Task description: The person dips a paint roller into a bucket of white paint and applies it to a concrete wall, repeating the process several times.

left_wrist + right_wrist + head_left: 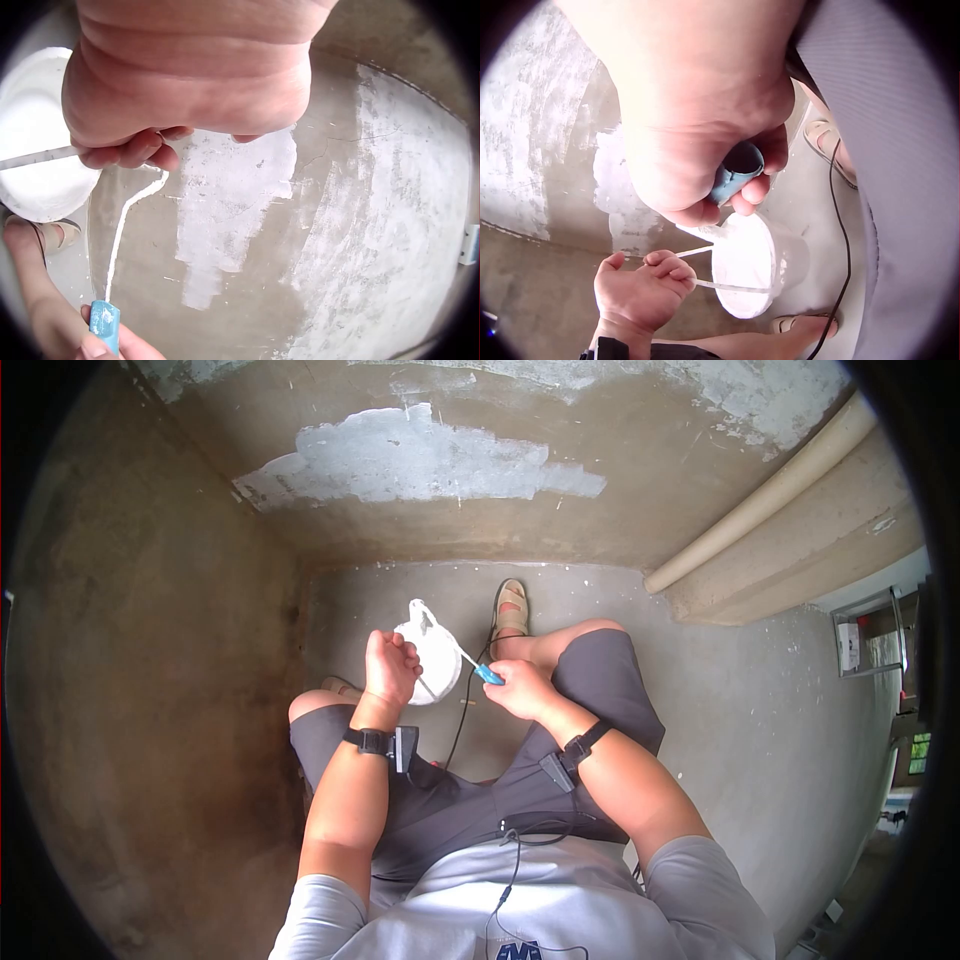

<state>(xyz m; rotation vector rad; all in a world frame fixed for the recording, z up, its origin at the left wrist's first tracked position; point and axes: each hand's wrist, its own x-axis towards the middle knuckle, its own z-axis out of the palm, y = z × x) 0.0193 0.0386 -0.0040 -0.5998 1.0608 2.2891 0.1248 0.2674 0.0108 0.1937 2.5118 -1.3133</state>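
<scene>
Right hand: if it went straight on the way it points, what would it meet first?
Beyond the blue handle the right hand grips, probably the white bucket, though depth is unclear.

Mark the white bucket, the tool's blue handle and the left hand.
White bucket [792,259]: right wrist view, on its outer side wall.
Blue handle [104,322]: left wrist view, near its rod end.
Left hand [640,294]: right wrist view, on the palm.

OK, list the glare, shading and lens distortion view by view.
Head view: fisheye distortion with a dark rounded border, the brown side wall dimmer than the floor; left wrist view: blackened corners, the bucket bright white inside; right wrist view: blackened corners too, glare washing out most detail inside the bucket.
</scene>
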